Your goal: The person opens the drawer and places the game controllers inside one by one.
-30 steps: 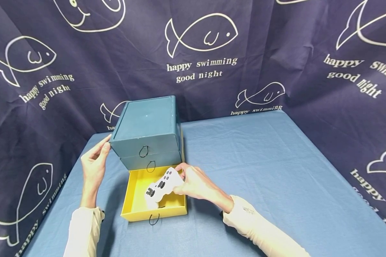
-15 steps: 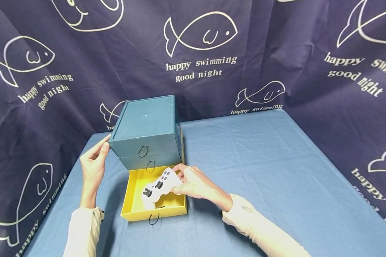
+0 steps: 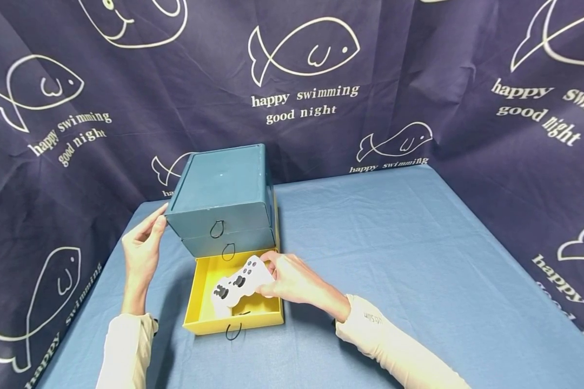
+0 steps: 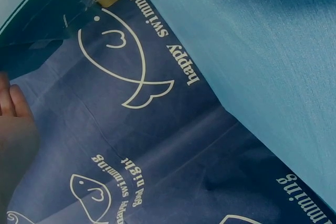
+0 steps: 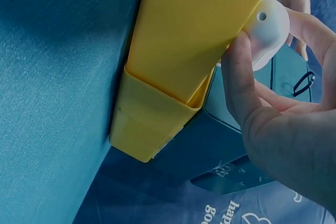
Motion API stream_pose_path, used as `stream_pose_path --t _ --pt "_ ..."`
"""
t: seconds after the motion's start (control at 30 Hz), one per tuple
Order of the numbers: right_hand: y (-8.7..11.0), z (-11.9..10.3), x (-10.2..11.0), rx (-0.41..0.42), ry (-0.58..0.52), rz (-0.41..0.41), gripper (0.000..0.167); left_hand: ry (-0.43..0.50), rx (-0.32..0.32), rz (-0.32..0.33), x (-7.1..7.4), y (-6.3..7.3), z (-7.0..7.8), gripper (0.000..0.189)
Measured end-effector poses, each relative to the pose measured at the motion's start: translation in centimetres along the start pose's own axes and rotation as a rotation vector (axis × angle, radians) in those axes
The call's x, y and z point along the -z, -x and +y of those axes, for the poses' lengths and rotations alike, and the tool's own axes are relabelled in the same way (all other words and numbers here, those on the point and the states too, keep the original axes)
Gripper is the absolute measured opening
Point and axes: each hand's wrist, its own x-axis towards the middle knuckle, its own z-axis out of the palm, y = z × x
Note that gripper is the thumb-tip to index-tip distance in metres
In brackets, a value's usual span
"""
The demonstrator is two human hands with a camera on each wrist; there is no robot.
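A white game controller (image 3: 240,283) with black sticks and buttons lies tilted in the pulled-out yellow drawer (image 3: 233,326). My right hand (image 3: 294,276) grips its right-hand end between thumb and fingers, over the drawer's right wall. In the right wrist view the rounded white end of the controller (image 5: 270,30) shows between thumb and fingers at the yellow wall. My left hand (image 3: 143,246) is at the front left corner of the teal drawer box (image 3: 219,178), with thumb and fingers at its edge. The left wrist view shows only part of that hand (image 4: 16,129).
Black cord loops hang from the teal drawer fronts, and another loop (image 3: 232,334) from the yellow drawer. A blue cloth (image 3: 370,259) covers the table. Behind and at the sides hangs a dark curtain (image 3: 394,59) printed with white fish.
The controller has shifted slightly left and lower in the drawer, and my right hand has moved slightly left with it. My left hand stays at the box corner.
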Motion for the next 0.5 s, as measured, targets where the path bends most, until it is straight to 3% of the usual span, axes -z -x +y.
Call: stream_pose_path --t 0.5 --pt "0.02 0.07 -0.32 0.021 0.071 0.025 0.031 -0.005 -0.013 -0.004 0.07 -0.07 -0.08 0.032"
